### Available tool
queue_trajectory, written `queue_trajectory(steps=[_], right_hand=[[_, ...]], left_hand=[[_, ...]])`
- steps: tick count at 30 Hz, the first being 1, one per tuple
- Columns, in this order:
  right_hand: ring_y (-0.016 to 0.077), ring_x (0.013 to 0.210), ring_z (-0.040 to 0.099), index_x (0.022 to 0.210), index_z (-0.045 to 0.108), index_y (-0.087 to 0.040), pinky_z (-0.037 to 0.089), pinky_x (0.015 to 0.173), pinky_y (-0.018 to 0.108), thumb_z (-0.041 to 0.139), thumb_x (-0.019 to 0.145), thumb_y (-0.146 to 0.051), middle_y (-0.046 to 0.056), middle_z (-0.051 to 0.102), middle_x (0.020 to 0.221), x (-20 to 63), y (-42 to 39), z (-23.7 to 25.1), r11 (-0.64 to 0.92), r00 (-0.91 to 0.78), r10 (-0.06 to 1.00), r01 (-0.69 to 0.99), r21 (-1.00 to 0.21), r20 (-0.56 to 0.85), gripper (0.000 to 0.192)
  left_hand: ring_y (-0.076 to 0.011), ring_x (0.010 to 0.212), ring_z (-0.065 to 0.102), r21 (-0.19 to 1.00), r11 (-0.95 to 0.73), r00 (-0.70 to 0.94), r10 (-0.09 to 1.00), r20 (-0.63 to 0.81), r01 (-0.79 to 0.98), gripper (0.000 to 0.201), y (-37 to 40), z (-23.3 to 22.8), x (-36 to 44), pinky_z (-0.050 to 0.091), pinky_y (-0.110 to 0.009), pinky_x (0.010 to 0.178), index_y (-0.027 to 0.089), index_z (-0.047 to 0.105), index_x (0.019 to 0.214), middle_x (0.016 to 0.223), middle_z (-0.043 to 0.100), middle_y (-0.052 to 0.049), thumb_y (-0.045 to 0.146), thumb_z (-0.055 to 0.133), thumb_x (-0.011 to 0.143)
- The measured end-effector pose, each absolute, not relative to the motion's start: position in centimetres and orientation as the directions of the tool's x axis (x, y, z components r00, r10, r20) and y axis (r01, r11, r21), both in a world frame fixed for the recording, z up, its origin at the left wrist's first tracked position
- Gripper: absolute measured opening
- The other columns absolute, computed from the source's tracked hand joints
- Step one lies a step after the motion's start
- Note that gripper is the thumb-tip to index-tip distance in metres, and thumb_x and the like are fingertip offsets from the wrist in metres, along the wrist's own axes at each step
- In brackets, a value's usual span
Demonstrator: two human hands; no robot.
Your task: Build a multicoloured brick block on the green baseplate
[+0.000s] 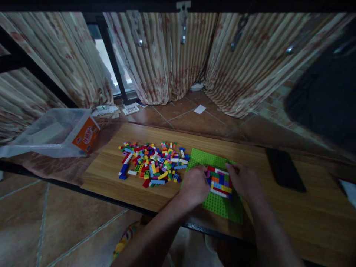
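A green studded baseplate (204, 159) lies on the wooden table (116, 178). On it stands a block of stacked bricks (219, 183) in red, white, blue, yellow and orange rows. My left hand (194, 185) rests at the block's left side, fingers touching its upper left corner. On the other side, my right hand (243, 180) has its fingertips on the block's top right edge. A loose pile of mixed coloured bricks (154, 163) lies just left of the baseplate.
A clear plastic tub (55, 133) with an orange label lies on its side at the table's left end. A black phone (283, 168) lies flat to the right. Curtains hang behind, and papers lie on the tiled floor.
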State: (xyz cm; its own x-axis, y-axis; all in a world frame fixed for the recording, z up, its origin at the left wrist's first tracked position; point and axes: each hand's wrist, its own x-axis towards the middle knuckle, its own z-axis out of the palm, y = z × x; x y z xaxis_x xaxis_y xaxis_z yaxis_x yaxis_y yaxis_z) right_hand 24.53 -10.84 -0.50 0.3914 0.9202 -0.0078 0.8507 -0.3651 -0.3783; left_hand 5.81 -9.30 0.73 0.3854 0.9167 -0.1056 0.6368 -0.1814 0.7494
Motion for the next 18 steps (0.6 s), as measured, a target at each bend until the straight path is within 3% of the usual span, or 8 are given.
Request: queue_trajectory(steps=[10,18], right_hand=[[0.0285,0.083,0.067,0.091,0.071,-0.015,0.044,0.072,0.036,0.036,0.095,-0.047,0.015,0.073,0.087,23.6,-10.4,0.7,-0.460,0.475,0.878,0.804,-0.377,-0.058,0.048],[0.0261,0.074,0.066,0.084,0.071,-0.017,0.043,0.067,0.034,0.038,0.093,-0.049,0.013,0.072,0.078,23.7,-10.2,0.9,-0.436,0.501,0.865,0.770,-0.466,0.019,0.047]], left_hand=[[-0.0196,0.087,0.065,0.726,-0.143,0.330,0.936,-0.120,0.672,0.030,-9.9,1.6,6.3,0.047,-0.029,0.078,0.018,0.067,0.099,0.094,0.071,-0.007,0.009,0.041,0.087],[-0.0175,0.089,0.065,0.803,-0.101,0.292,0.952,-0.094,0.588,0.031,-10.2,1.4,6.7,0.048,-0.027,0.082,0.015,0.067,0.101,0.096,0.070,-0.008,0.005,0.040,0.087]])
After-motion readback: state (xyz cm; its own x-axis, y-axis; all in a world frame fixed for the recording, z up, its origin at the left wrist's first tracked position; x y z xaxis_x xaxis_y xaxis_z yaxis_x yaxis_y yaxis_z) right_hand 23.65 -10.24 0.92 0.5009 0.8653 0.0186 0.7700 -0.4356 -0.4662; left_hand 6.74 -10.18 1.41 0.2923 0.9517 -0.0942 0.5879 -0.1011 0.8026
